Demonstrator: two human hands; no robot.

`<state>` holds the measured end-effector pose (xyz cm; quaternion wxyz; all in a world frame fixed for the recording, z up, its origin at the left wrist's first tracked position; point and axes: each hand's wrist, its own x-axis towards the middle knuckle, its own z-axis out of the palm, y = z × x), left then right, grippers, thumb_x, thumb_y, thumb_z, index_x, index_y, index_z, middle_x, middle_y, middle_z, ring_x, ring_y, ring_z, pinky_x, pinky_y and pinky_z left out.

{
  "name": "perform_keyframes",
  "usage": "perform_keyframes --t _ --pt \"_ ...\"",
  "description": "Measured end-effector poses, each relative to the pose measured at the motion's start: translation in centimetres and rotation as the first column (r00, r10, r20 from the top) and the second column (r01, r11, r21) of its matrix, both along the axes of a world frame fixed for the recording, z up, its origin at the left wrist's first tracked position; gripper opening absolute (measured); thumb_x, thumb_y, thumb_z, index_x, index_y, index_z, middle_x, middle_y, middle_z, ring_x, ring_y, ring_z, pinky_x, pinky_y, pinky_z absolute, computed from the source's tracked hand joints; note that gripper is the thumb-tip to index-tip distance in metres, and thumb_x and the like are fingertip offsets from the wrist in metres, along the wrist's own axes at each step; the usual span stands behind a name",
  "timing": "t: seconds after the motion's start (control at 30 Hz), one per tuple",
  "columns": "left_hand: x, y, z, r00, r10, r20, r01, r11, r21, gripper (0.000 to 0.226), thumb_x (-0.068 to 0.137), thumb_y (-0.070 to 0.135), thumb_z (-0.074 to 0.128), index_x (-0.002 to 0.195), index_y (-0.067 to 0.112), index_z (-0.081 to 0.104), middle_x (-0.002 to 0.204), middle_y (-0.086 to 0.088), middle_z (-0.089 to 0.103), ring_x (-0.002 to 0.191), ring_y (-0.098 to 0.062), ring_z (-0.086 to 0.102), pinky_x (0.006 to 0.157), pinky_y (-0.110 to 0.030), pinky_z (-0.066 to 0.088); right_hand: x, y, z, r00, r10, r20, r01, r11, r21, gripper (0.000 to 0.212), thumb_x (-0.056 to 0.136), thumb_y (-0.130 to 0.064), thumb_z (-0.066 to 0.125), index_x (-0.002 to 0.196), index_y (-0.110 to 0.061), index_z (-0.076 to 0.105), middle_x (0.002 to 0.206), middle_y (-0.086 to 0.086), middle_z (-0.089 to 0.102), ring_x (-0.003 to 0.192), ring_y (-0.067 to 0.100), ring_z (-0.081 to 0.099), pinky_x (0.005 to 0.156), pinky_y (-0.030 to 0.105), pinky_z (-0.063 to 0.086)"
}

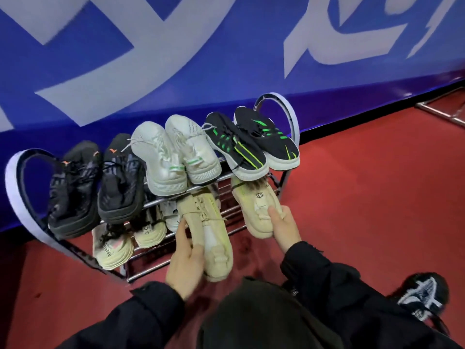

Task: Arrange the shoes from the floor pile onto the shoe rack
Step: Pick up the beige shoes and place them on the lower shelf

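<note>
Beige shoes: a pair of soft knit sneakers at lower centre of the frame. The left beige shoe [214, 238] lies heel toward the camera, its toe under the upper shelf. The right beige shoe [259, 210] sits just right of it on the lower rails.
Handling: they look light, with a floppy knit upper and a firmer, ribbed foam sole. The sole edge or heel is probably the surest place to hold, since the upper would likely give way under a pinch.
Left hand [186, 263]: it comes in from the lower left, palm against the shoe's side, thumb on top near the heel and fingers reaching along the side, holding the shoe.
Right hand [284, 227]: it enters from the lower right and grips the heel end, thumb pressed on top and fingers wrapped beneath.
Shoe rack [289, 114]: chrome rails with looped ends, running from left to upper right.
Upper shelf: black pair [95, 182], white pair [176, 152], black-and-green pair [251, 139], all heels outward.
Lower shelf: two cream shoes [125, 238] at left.
Progress: the beige pair seems nearly seated.
</note>
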<state>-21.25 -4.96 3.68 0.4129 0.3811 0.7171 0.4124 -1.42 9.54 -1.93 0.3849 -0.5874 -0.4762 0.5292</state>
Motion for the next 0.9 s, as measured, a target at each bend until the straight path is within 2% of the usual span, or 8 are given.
perform_keyframes --t 0.2,0.37,0.5,0.57,0.63,0.73,0.8,0.9 --pt "-1.2 2.5 -0.9 1.000 0.021 0.002 -0.021 1.000 0.001 0.079 0.082 0.034 0.038 0.157 0.033 0.014 0.153 0.004 0.043 0.138 -0.018 0.045 0.119 -0.042 0.032 -4.3 6.1 -2.1 0.993 -0.036 0.111 0.038 0.999 -0.015 0.022 0.100 -0.028 0.047 0.110 -0.010 0.053 0.103 0.006 0.061 0.102 0.027 0.059 0.091 0.037 0.044" --pt "-1.2 3.8 -2.3 0.995 0.057 0.087 -0.060 0.998 0.025 0.074 0.081 0.035 0.042 0.152 0.038 0.023 0.151 0.006 0.046 0.139 -0.016 0.045 0.120 -0.045 0.032 -8.0 8.9 -3.3 0.978 0.072 0.198 -0.058 0.995 -0.080 0.043 0.098 -0.031 0.045 0.133 -0.009 0.053 0.129 0.013 0.061 0.122 0.032 0.057 0.104 0.040 0.045" --pt "-1.5 4.6 -3.1 0.992 0.048 0.117 -0.050 0.999 0.011 0.074 0.075 0.051 0.046 0.145 0.056 0.023 0.150 0.007 0.049 0.137 -0.014 0.048 0.119 -0.046 0.034 -9.0 9.6 -4.3 0.927 0.099 0.362 -0.099 0.995 -0.019 0.037 0.097 -0.037 0.041 0.109 -0.010 0.063 0.124 0.020 0.065 0.116 0.039 0.059 0.098 0.043 0.044" --pt "-1.4 4.9 -3.5 0.996 0.037 0.077 -0.039 0.999 0.018 0.083 0.071 0.051 0.041 0.152 0.045 0.021 0.153 0.007 0.045 0.140 -0.014 0.044 0.121 -0.041 0.030 -8.1 9.8 -5.1 0.904 0.153 0.399 -0.178 0.984 0.027 0.037 0.095 -0.042 0.045 0.102 -0.011 0.065 0.116 0.018 0.068 0.111 0.035 0.061 0.091 0.038 0.046" --pt "-1.1 5.4 -3.5 0.998 0.029 0.054 -0.030 0.999 0.019 0.086 0.072 0.046 0.040 0.155 0.036 0.019 0.155 0.007 0.042 0.142 -0.015 0.041 0.121 -0.037 0.028 -6.6 9.8 -4.9 0.877 0.201 0.437 -0.243 0.969 0.043 0.044 0.094 -0.054 0.043 0.114 -0.021 0.064 0.127 0.009 0.065 0.123 0.026 0.054 0.101 0.035 0.041" --pt "-0.5 6.4 -3.2 0.999 0.018 0.043 -0.020 0.999 0.035 0.081 0.079 0.038 0.039 0.157 0.033 0.016 0.154 0.011 0.039 0.142 -0.012 0.039 0.119 -0.030 0.027 -4.7 8.3 -3.6 0.922 0.174 0.346 -0.206 0.977 0.057 0.034 0.100 -0.046 0.039 0.115 -0.027 0.063 0.125 0.006 0.059 0.124 0.022 0.044 0.102 0.031 0.032" --pt "0.4 6.9 -2.5 1.000 -0.002 0.030 0.000 0.998 0.055 0.081 0.079 0.030 0.036 0.158 0.029 0.015 0.145 0.017 0.036 0.134 -0.007 0.039 0.107 -0.019 0.025 -3.7 6.0 -2.6 0.964 0.074 0.256 -0.109 0.986 0.124 0.032 0.097 -0.049 0.040 0.099 -0.027 0.063 0.108 0.003 0.063 0.111 0.021 0.055 0.093 0.033 0.039" --pt "2.2 7.2 -1.6 0.998 -0.060 -0.001 0.060 0.995 0.081 0.086 0.078 0.022 0.034 0.159 0.028 0.005 0.147 0.019 0.030 0.132 -0.002 0.036 0.101 -0.011 0.024 -2.0 1.4 -1.2 0.995 0.095 0.041 -0.097 0.994 0.045 0.043 0.090 -0.067 0.044 0.103 -0.032 0.066 0.101 0.003 0.071 0.092 0.019 0.064 0.086 0.040 0.049"
